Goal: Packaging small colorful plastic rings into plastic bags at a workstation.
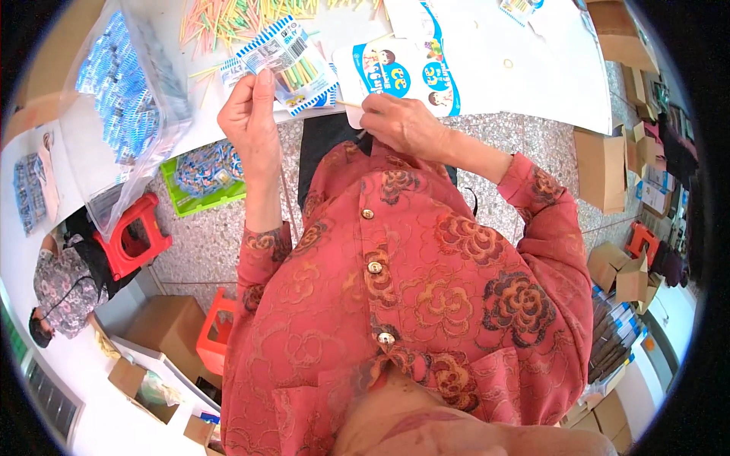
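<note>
In my left hand [255, 114] is a small clear packet [293, 64] with blue-striped ends, pinched by its left side between thumb and fingers. Green and yellow sticks show through its window. A second blue-edged packet seems to lie behind it, partly covered. My right hand [403, 125] is closed near the table's front edge, just right of the packet. A thin pale stick [348, 103] runs from its fingertips toward the packet. Beyond my left hand lies a loose heap of pink, yellow and green sticks [243, 23]. White-and-blue printed sheets [403, 72] rest beyond my right hand.
A large clear bag of blue packets [122, 91] stands on the table's left side. Below it are a green crate [179, 197] and a red stool [137, 235]. Another person [68, 285] is at far left. Cardboard boxes [601, 171] stand along the right.
</note>
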`<state>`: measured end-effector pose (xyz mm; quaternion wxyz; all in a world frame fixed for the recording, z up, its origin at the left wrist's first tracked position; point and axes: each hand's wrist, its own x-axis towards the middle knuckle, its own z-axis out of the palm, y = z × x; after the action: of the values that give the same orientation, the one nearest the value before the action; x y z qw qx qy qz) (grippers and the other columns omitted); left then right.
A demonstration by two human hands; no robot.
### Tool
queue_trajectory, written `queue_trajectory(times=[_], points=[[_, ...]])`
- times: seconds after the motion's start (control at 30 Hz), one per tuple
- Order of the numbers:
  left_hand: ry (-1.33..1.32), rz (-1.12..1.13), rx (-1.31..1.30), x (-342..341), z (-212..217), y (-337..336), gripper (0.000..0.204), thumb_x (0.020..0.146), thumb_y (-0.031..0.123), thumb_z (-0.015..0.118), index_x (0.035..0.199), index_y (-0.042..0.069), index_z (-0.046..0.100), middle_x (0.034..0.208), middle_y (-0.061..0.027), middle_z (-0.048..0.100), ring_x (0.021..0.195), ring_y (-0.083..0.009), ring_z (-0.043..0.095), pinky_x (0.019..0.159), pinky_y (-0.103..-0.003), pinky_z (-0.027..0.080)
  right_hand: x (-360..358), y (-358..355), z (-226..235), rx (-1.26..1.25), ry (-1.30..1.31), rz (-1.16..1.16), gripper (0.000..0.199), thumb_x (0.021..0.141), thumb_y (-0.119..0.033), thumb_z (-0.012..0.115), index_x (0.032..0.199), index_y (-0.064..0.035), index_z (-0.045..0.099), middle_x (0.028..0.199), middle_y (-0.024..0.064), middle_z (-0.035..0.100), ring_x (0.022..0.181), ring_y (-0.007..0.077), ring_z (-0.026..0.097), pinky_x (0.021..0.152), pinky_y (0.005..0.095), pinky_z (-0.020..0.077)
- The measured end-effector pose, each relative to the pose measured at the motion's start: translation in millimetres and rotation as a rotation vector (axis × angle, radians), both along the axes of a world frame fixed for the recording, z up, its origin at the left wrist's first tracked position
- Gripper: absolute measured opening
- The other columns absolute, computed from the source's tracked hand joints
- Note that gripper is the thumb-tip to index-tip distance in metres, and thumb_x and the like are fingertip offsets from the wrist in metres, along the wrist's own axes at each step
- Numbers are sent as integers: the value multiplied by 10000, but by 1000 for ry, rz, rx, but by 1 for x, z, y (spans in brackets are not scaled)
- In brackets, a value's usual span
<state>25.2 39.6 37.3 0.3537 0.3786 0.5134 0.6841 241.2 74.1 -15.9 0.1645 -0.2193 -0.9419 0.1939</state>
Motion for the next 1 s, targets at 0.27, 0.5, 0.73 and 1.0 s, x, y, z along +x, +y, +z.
queue_trajectory(times=[0.27, 0.5, 0.73, 1.0], points=[[3, 0, -27, -2, -3, 1, 198, 895, 122, 583, 752, -16, 592, 685, 56, 506, 629, -16, 370, 558, -172, 312, -3, 16, 9, -160, 140, -115, 71, 783, -89, 604, 826, -65, 553, 829, 71, 545, 719, 274, 590, 591, 366, 493], [34, -7, -55, 1, -5, 2, 219, 895, 120, 581, 712, 1, 565, 667, 66, 467, 621, -16, 340, 545, -175, 295, -28, 12, -4, -11, 135, -134, 84, 774, -98, 579, 835, -70, 528, 781, 76, 546, 746, 272, 604, 596, 379, 501], [3, -17, -27, -2, -8, 1, 182, 893, 120, 584, 783, -24, 607, 692, 56, 511, 631, -14, 382, 558, -171, 322, -18, 49, -15, 201, 47, -195, 104, 756, -97, 587, 828, -69, 517, 759, 82, 540, 748, 263, 600, 603, 363, 500], [53, -24, -76, 4, -10, -1, 181, 882, 115, 596, 748, -6, 600, 679, 69, 493, 619, -9, 373, 541, -169, 307, 3, 133, 11, 263, 22, -376, 163, 782, -124, 570, 914, -29, 565, 804, 139, 575, 773, 332, 594, 637, 411, 485]])
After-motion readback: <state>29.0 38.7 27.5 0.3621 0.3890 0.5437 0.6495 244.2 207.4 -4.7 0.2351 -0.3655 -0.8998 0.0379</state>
